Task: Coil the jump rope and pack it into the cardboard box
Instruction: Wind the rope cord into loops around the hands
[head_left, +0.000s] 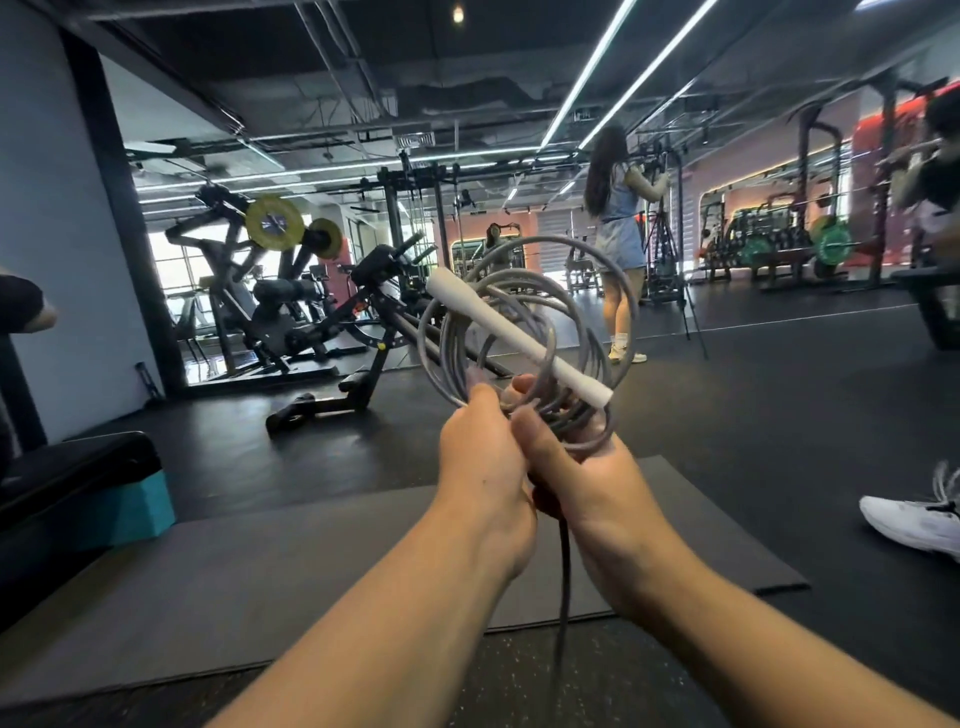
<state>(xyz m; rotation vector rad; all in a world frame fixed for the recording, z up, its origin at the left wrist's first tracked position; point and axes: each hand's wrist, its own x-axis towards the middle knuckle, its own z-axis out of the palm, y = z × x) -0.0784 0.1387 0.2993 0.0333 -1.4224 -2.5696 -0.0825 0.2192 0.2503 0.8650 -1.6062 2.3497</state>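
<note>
A grey jump rope (540, 306) is wound into several loose loops held up at chest height in front of me. Its white handle (514, 335) lies slantwise across the coil. My left hand (483, 467) pinches the bottom of the loops between thumb and fingers. Beside it, touching, my right hand (587, 483) grips the same bundle from the right. A loose tail of rope (562, 587) hangs straight down between my forearms. No cardboard box is in view.
A grey exercise mat (270, 566) lies on the black gym floor below my arms. A black bench with a teal base (98, 493) stands at the left. Weight machines (291, 291) fill the back. A person (618, 234) stands ahead; a white shoe (914, 525) is at the right.
</note>
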